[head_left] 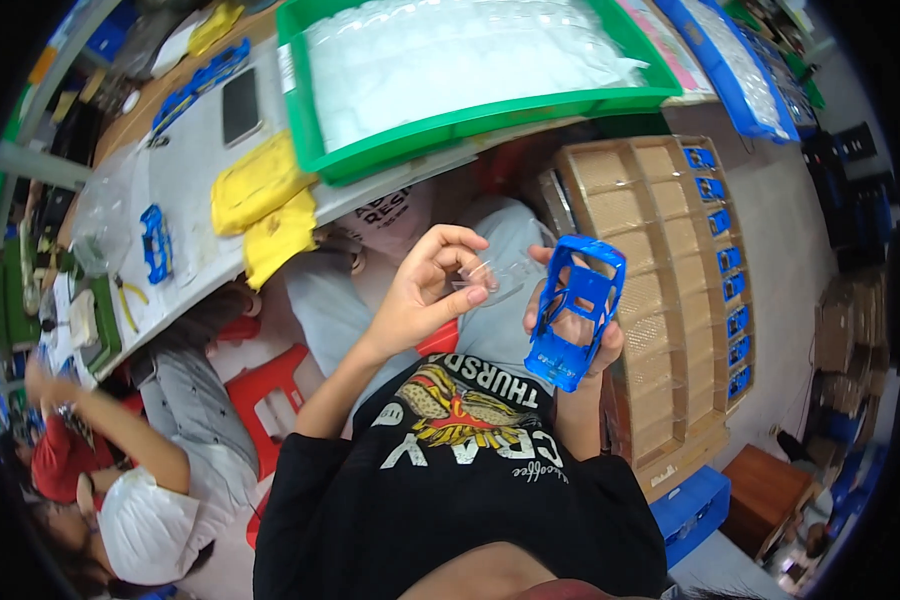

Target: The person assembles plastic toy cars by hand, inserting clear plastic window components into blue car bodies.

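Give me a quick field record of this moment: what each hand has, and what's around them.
left hand: left hand pinches a small clear plastic piece between its fingers
right hand: right hand grips a blue toy car body, hollow side toward the camera
hands apart or touching: close together, the clear piece just left of the car body
right of hands: cardboard divider tray with a column of blue car bodies along its far side
above hands: green tray of clear plastic parts
left: yellow cloths on the bench

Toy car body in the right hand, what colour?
Blue; the toy car body shows best in the head view.
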`<control>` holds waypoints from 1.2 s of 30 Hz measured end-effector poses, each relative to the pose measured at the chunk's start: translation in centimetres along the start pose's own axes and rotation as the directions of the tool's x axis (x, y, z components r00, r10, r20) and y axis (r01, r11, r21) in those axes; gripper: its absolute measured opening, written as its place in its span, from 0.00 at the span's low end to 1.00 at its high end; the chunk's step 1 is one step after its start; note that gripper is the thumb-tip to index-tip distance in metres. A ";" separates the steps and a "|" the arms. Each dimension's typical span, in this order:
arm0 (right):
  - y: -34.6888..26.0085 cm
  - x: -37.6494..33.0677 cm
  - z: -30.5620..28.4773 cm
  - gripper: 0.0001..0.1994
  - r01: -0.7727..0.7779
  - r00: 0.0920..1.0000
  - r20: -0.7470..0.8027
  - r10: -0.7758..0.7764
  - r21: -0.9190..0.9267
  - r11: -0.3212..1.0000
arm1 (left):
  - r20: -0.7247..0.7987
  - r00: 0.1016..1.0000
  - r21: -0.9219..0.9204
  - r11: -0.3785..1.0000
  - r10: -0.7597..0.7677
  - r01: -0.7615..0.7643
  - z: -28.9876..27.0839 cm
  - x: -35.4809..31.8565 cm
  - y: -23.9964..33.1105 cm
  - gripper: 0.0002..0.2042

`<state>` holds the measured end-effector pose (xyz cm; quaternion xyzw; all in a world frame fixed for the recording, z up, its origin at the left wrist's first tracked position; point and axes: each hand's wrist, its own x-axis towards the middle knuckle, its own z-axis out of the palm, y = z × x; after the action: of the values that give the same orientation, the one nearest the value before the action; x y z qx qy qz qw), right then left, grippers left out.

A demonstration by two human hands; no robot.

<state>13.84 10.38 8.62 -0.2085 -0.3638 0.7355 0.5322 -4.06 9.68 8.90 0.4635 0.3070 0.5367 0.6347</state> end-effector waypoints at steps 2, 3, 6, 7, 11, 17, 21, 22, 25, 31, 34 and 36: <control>1.4 0.1 0.7 0.42 0.013 1.000 -0.022 -0.012 0.057 0.998 | -0.045 0.998 -0.199 0.978 0.054 -0.062 -1.3 -1.8 -1.1 0.10; 2.2 0.2 1.1 0.42 -0.011 1.000 -0.006 0.011 0.065 0.998 | -0.132 0.990 -0.272 0.959 0.043 -0.078 -1.2 -2.8 -1.6 0.08; 4.2 0.6 3.0 0.41 -0.176 0.984 0.048 0.170 0.179 0.968 | -0.393 0.877 -0.123 0.930 0.275 -0.347 -2.2 -5.3 -1.4 0.06; 5.2 0.8 3.1 0.40 -0.236 0.970 0.096 0.223 0.158 0.959 | -0.460 0.788 0.030 0.894 0.409 -0.446 -3.2 -5.8 -0.9 0.05; 8.4 0.7 3.5 0.33 -0.413 0.905 0.000 0.425 0.243 0.878 | -0.228 0.324 0.960 0.157 0.918 0.230 -10.0 -8.0 0.6 0.04; 10.0 0.7 2.4 0.30 -0.517 0.847 0.096 0.524 0.383 0.765 | 0.014 0.965 0.989 0.140 0.262 -0.052 -13.4 -11.4 -3.0 0.06; 9.9 0.5 2.0 0.30 -0.494 0.855 -0.022 0.519 0.275 0.825 | 0.047 0.937 0.984 0.144 0.347 -0.103 -9.6 -11.3 -2.8 0.09; 9.9 0.4 1.8 0.30 -0.495 0.854 -0.029 0.520 0.269 0.826 | 0.059 0.922 0.985 0.127 0.383 -0.115 -8.8 -11.2 -2.7 0.10; 9.6 0.5 1.5 0.31 -0.498 0.855 -0.019 0.519 0.250 0.830 | 0.089 0.896 0.982 0.114 0.435 -0.153 -7.6 -10.7 -2.5 0.13; 9.5 0.4 1.2 0.31 -0.474 0.873 -0.025 0.487 0.197 0.858 | 0.133 0.820 0.972 0.088 0.557 -0.218 -6.2 -9.7 -2.5 0.13; 9.4 0.2 1.5 0.28 -0.440 0.889 -0.055 0.454 0.167 0.882 | 0.010 0.693 0.911 0.280 0.720 -0.304 -3.8 -9.8 -2.7 0.14; 9.2 0.2 1.6 0.29 -0.401 0.914 -0.024 0.406 0.116 0.909 | 0.048 0.699 0.893 0.282 0.714 -0.350 -2.5 -9.6 -2.9 0.12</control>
<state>6.87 8.49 2.68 -0.2673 -0.2594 0.8431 0.3879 -7.37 1.12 4.22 0.6793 0.4626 0.5691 0.0263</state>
